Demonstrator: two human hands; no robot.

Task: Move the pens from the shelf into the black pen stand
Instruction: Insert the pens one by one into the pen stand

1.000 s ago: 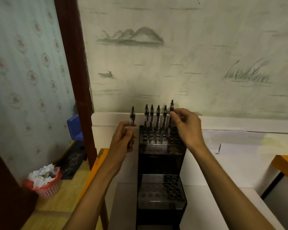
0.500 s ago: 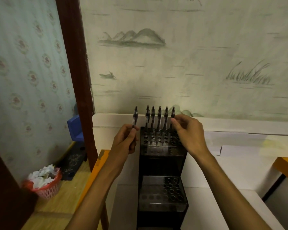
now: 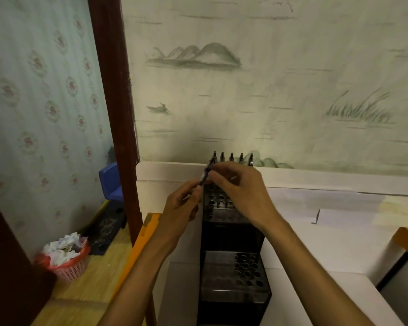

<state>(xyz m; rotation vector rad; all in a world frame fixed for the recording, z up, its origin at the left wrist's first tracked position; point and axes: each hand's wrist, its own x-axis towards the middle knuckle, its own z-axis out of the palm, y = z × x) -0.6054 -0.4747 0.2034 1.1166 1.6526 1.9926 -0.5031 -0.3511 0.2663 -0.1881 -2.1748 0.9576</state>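
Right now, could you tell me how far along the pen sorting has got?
Done: five pens stand upright in the back row of the black pen stand's upper tier. In hand: the left hand grips a sixth pen, tilted toward the stand, and the right hand's fingers meet it over the holes. Left: seating that pen; many holes on both tiers are unfilled. No loose pens waiting elsewhere are visible.

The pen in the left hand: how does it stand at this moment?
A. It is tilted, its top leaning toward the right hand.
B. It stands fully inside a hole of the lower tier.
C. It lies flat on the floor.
A: the left hand holds the pen tilted, its top leaning toward the right hand, above the black pen stand.
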